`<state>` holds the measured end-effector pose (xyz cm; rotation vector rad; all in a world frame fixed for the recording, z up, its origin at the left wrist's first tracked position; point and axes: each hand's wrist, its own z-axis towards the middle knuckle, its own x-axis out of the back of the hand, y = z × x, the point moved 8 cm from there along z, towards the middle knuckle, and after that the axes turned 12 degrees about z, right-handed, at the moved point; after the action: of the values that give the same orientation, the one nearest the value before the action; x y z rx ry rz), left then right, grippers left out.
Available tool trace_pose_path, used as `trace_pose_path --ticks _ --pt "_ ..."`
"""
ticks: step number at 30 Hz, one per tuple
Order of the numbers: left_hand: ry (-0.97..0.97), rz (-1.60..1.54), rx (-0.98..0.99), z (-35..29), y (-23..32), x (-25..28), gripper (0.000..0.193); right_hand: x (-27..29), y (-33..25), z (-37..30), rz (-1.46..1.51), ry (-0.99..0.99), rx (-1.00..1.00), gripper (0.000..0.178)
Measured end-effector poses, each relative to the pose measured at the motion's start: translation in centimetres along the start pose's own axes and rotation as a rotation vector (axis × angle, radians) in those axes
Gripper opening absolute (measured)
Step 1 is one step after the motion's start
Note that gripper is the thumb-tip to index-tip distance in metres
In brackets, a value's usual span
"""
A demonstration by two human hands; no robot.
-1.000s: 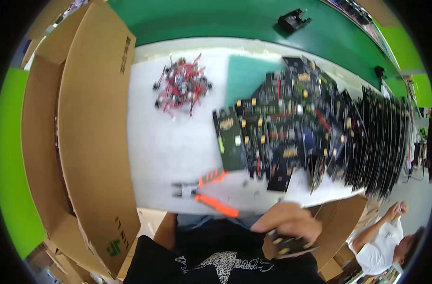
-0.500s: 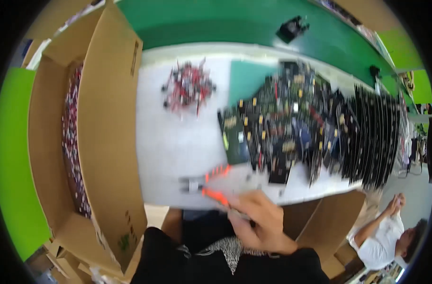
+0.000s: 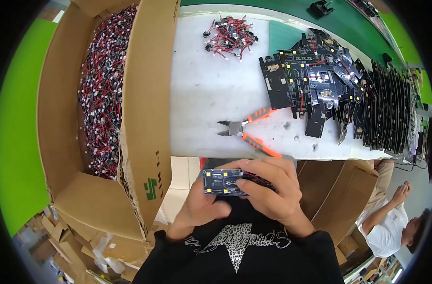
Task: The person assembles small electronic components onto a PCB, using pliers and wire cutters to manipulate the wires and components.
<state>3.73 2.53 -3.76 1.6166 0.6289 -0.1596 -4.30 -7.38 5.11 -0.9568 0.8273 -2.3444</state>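
A small dark circuit board (image 3: 215,181) with yellow square parts is held in front of my chest, past the table's near edge. My left hand (image 3: 199,203) supports its left end, fingers behind it and thumb below. My right hand (image 3: 275,187) closes over the right part of the same board, thumb on its face. Red and black wires show beneath the right fingers, which hide the rest of that end. Diagonal cutters (image 3: 235,128) with orange and grey handles lie spread on the white table, just beyond both hands and touched by neither.
A heap of dark circuit boards (image 3: 315,80) covers the table's right side, beside a standing row of boards (image 3: 389,104). Small wired connectors (image 3: 230,37) lie piled at the back. A tall cardboard box (image 3: 147,118) full of wired parts (image 3: 104,90) stands left. Another person (image 3: 386,222) sits at right.
My right hand has left the cutters' handle and come to the circuit board. My left hand has come into view, holding the board too. The view has shifted, showing more inside the left box.
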Motion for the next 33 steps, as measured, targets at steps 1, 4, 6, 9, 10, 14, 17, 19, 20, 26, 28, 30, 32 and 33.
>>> trace_pose_path --ticks 1,4,6,9,10,14,17,19,20,26,28,30,32,33 --pt "0.155 0.25 0.032 0.0 -0.2 0.8 0.061 -0.2 0.0 0.0 -0.015 -0.011 -0.015 0.032" --pt "0.32 0.102 -0.053 1.3 1.2 1.2 0.041 -0.4 0.9 0.4 0.057 -0.075 -0.136 0.045" --pt "0.212 -0.117 -0.053 2.6 1.9 1.1 0.042 0.8 2.6 0.4 0.173 -0.082 -0.318 0.066" --pt "0.214 -0.033 -0.073 4.1 2.7 1.4 0.044 2.5 5.6 -0.8 0.51 0.066 -0.597 0.047" --pt "0.153 -0.031 -0.082 4.6 2.8 1.1 0.044 2.4 6.4 -1.4 0.654 0.102 -0.732 0.034" --pt "0.125 0.009 -0.101 5.8 3.0 0.3 0.041 1.7 7.3 -1.7 0.924 0.072 -0.844 0.023" --pt "0.134 0.117 -0.2 6.8 3.8 0.3 0.04 0.8 7.5 -1.0 0.952 0.037 -0.91 0.015" --pt "0.131 0.093 -0.168 6.7 3.7 0.8 0.04 0.7 7.7 -0.3 0.931 0.069 -0.928 0.013" --pt "0.128 0.069 -0.14 6.7 3.5 1.0 0.04 0.7 8.1 -0.1 0.932 0.065 -0.931 0.013" --pt "0.142 -0.01 -0.189 7.5 4.4 1.3 0.044 0.0 8.9 1.6 0.842 -0.022 -0.813 0.012" --pt "0.119 -0.038 -0.199 7.6 4.3 1.5 0.046 -0.2 9.1 1.8 0.872 -0.016 -0.791 0.012" --pt "0.099 -0.12 -0.199 7.8 4.2 1.6 0.046 -0.4 9.1 2.3 0.917 -0.056 -0.755 0.013" --pt "0.067 -0.189 -0.216 8.0 4.2 1.3 0.047 -0.6 8.7 2.8 0.961 -0.088 -0.72 0.014" --pt "0.067 -0.188 -0.221 8.0 4.2 1.4 0.047 -0.7 8.8 2.8 1.039 -0.048 -0.762 0.013"
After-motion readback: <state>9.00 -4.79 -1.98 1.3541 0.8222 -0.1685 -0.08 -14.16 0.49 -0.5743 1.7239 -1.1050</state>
